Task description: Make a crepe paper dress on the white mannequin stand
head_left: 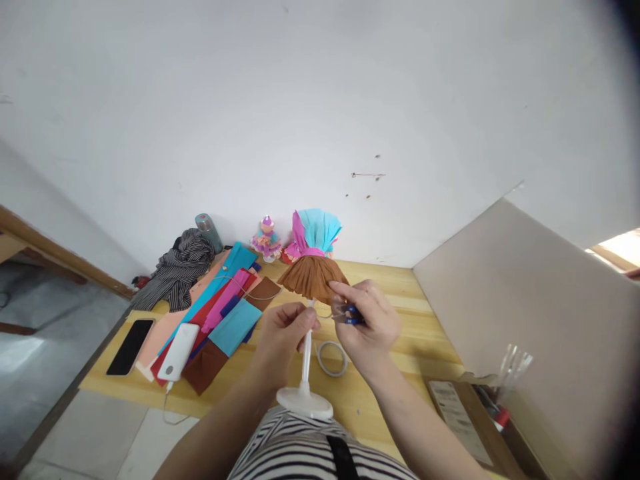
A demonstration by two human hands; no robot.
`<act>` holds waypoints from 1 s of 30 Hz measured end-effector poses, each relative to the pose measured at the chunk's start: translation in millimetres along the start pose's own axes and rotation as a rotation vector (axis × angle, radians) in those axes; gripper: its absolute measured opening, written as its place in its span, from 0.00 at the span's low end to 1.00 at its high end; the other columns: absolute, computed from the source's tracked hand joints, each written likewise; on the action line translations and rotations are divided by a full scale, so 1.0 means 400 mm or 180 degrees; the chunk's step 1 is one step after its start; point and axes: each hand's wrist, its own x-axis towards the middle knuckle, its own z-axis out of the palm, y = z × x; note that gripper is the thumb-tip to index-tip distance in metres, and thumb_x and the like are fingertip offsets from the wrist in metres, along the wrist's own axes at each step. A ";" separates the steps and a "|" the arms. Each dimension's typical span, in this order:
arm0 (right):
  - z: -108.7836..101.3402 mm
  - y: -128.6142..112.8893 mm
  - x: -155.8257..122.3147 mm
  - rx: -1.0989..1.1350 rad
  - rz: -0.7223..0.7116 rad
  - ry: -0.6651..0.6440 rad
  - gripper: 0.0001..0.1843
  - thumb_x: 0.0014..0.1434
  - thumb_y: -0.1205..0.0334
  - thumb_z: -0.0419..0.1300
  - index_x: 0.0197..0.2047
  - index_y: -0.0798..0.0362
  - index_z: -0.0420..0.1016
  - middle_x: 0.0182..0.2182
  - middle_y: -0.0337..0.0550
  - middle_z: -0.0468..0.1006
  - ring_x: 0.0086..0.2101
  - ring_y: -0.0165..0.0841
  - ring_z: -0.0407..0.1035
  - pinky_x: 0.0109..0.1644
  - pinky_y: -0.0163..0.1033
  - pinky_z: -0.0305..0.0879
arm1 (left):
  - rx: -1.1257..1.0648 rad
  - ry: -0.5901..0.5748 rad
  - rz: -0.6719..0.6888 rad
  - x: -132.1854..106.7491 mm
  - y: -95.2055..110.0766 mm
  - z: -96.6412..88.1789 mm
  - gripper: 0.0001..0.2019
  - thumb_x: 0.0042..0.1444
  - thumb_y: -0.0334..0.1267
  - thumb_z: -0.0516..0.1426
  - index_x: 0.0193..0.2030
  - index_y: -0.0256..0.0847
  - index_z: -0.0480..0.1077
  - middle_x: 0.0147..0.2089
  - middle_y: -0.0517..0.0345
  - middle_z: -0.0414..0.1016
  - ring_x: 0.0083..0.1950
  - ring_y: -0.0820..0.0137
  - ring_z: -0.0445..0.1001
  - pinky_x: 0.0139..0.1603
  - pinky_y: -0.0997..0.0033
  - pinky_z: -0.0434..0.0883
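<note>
A doll-like figure of gathered crepe paper stands on a white stand (pixel 306 393) with a stem and round base, tilted towards me. Its brown pleated skirt (pixel 314 277) flares below a pink band, with light blue and pink paper (pixel 320 230) fanning out above. My left hand (pixel 287 330) is closed around the stem just under the skirt. My right hand (pixel 367 320) is at the skirt's right edge, index fingertip against the brown paper. Tucked in its curled fingers is a small tool with blue handles (pixel 354 315), mostly hidden; its exact kind is unclear.
Coloured crepe paper sheets (pixel 235 327), a white power bank (pixel 179 352) and a phone (pixel 131 347) lie at left. Behind stand a finished small paper doll (pixel 267 239) and a flask (pixel 207 230). A ring of white wire (pixel 331 359) and a cardboard box (pixel 470 420) are at right.
</note>
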 end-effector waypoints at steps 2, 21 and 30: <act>0.000 0.008 -0.006 -0.0057 -0.0145 -0.0047 0.29 0.49 0.81 0.53 0.50 0.47 0.75 0.26 0.39 0.71 0.26 0.31 0.67 0.26 0.36 0.65 | -0.0075 -0.0005 -0.0015 -0.001 -0.002 0.000 0.18 0.48 0.51 0.62 0.22 0.37 0.70 0.18 0.63 0.61 0.19 0.79 0.54 0.23 0.74 0.50; 0.009 -0.005 0.006 -0.0624 -0.0721 -0.0255 0.27 0.56 0.76 0.57 0.58 0.47 0.70 0.21 0.35 0.63 0.21 0.29 0.59 0.23 0.34 0.54 | 0.0608 0.0364 0.0704 0.010 -0.021 -0.001 0.18 0.49 0.47 0.61 0.18 0.38 0.62 0.21 0.64 0.56 0.27 0.75 0.55 0.29 0.73 0.56; -0.073 -0.082 -0.011 0.0703 0.0770 -0.0988 0.18 0.59 0.66 0.51 0.52 0.51 0.69 0.29 0.40 0.66 0.28 0.33 0.64 0.28 0.36 0.61 | 0.0523 0.0607 0.0703 0.024 -0.036 -0.010 0.18 0.49 0.47 0.61 0.18 0.39 0.63 0.20 0.65 0.58 0.25 0.76 0.55 0.27 0.74 0.56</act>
